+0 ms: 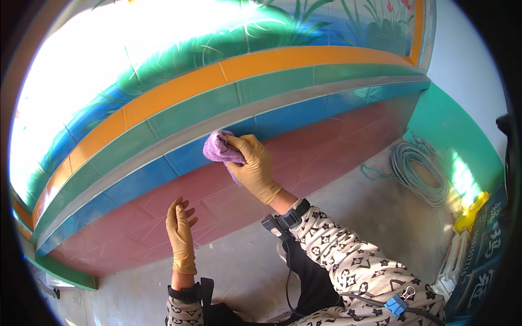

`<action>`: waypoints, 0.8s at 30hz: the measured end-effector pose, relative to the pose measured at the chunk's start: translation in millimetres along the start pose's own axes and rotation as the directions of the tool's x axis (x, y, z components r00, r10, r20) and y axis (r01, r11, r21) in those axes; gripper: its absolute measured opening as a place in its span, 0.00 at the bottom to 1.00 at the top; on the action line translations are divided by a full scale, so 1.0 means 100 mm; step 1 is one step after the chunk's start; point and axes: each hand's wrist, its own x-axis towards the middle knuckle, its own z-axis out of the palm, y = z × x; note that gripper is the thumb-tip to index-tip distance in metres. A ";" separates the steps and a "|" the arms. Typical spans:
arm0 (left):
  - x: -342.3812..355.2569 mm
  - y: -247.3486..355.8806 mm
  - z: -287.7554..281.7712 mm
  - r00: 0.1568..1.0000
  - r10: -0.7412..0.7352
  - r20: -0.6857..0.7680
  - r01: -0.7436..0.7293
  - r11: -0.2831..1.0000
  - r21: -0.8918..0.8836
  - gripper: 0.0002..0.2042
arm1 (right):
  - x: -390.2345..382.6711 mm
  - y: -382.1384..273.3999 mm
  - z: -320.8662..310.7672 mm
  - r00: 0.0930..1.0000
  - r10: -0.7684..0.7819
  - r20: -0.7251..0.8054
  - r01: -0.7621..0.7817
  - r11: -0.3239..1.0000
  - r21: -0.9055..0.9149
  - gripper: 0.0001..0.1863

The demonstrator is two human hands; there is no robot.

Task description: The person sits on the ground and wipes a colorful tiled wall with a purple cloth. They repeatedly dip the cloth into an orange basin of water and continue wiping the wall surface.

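A bunched purple cloth [217, 148] is gripped in my right hand [253, 166], which wears a tan rubber glove. The cloth lies against the blue tile band [187, 157] of a low tiled wall, close to the grey strip above it. My left hand [180, 231], gloved the same way, is lower and to the left in front of the dark red tiles [326, 146]. Its fingers are slightly curled and apart, with nothing in them. I cannot tell whether it touches the tiles.
Green and orange tile bands [179, 96] run above, under a painted plant mural [304, 27]. A coiled hose [418, 174] lies on the concrete floor [375, 217] at right. Beyond it are a yellow bag [471, 213] and dark printed packages [481, 261]. A cable crosses my lap.
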 end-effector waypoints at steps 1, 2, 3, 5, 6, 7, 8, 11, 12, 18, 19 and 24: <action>0.00 -0.01 -0.04 1.000 -0.028 -0.003 0.029 0.999 0.022 0.26 | -0.02 0.02 -0.03 0.999 0.036 0.014 -0.035 0.999 -0.026 0.29; -0.02 0.00 -0.08 0.999 -0.041 0.004 0.040 0.999 0.024 0.26 | -0.04 0.05 -0.04 0.998 0.066 0.013 -0.066 0.997 -0.037 0.28; -0.04 0.00 -0.13 0.997 -0.070 0.009 0.070 0.997 0.030 0.26 | -0.05 0.07 -0.04 0.996 0.089 0.025 -0.088 0.995 -0.049 0.28; -0.09 0.04 -0.22 0.994 -0.113 0.013 0.112 0.992 0.062 0.24 | -0.07 0.13 -0.07 0.995 0.097 -0.022 -0.099 0.989 -0.111 0.29; -0.10 0.05 -0.26 0.991 -0.130 0.010 0.129 0.990 0.060 0.24 | -0.07 0.17 -0.09 0.993 0.110 -0.049 -0.116 0.985 -0.127 0.29; -0.13 0.07 -0.30 0.989 -0.148 0.016 0.147 0.987 0.063 0.24 | -0.08 0.20 -0.10 0.988 0.143 -0.066 -0.151 0.979 -0.140 0.29; -0.15 0.09 -0.35 0.986 -0.167 0.019 0.165 0.984 0.065 0.25 | -0.08 0.23 -0.11 0.983 0.161 -0.085 -0.171 0.976 -0.137 0.29; -0.23 0.13 -0.48 0.976 -0.219 0.008 0.218 0.972 0.085 0.26 | -0.12 0.33 -0.14 0.957 0.251 -0.144 -0.272 0.950 -0.153 0.28; -0.25 0.14 -0.53 0.973 -0.232 0.006 0.231 0.969 0.092 0.26 | -0.13 0.37 -0.14 0.946 0.274 -0.173 -0.299 0.944 -0.142 0.27; -0.43 0.33 -0.75 0.945 -0.328 -0.011 0.326 0.934 0.143 0.26 | -0.31 0.60 -0.19 0.868 0.447 -0.216 -0.484 0.858 -0.170 0.25; -0.46 0.38 -0.79 0.940 -0.342 -0.010 0.340 0.929 0.149 0.26 | -0.35 0.63 -0.19 0.863 0.456 -0.217 -0.494 0.852 -0.173 0.25; -0.58 0.48 -0.91 0.916 -0.396 -0.068 0.402 0.898 0.177 0.24 | -0.36 0.97 -0.37 0.790 0.544 -0.282 -0.591 0.799 -0.114 0.23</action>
